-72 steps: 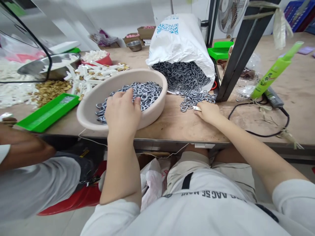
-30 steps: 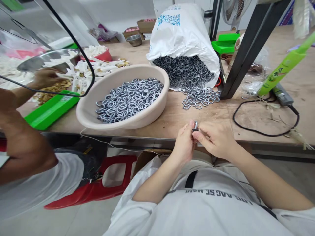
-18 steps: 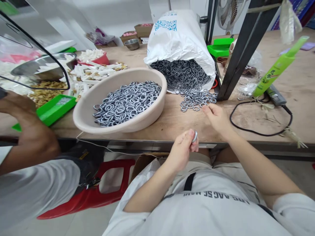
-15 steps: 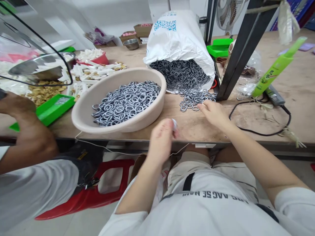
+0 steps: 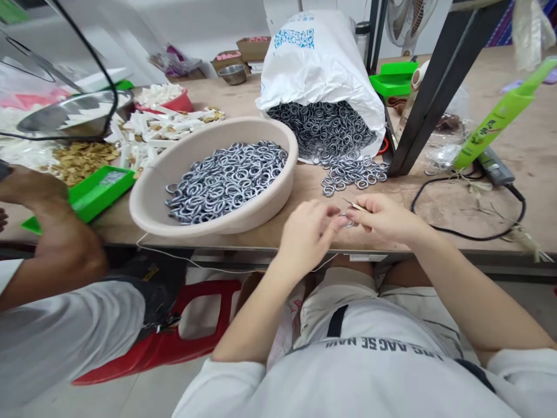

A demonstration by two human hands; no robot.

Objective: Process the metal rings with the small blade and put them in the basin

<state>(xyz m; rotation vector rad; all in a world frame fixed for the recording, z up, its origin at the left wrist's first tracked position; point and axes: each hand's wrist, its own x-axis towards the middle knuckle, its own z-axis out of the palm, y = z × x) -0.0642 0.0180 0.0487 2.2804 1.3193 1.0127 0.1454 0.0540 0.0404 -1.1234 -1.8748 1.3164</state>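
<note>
My left hand [image 5: 307,229] pinches a grey metal ring [image 5: 347,221] between thumb and fingers, just above the table's front edge. Meeting it from the right, my right hand [image 5: 383,217] is closed on a thin pointed tool [image 5: 355,205] whose tip points left. Its fingertips are also at the ring; whether they grip it is hidden. Behind my hands lies a loose pile of grey metal rings [image 5: 354,173]. That pile spills from a white sack [image 5: 319,64], tipped on its side and full of rings. To the left, a beige basin [image 5: 209,229] holds many similar rings.
A dark metal post [image 5: 429,96] rises right of the sack. Near it are a black cable [image 5: 461,237] and a bright green packet [image 5: 500,119]. At left, a co-worker's arm [image 5: 65,226] rests by a green tray [image 5: 104,188], with white pieces [image 5: 152,130] beyond.
My right hand has come back from the loose ring pile toward me. My left hand has moved right and turned, and the two now meet at the ring.
</note>
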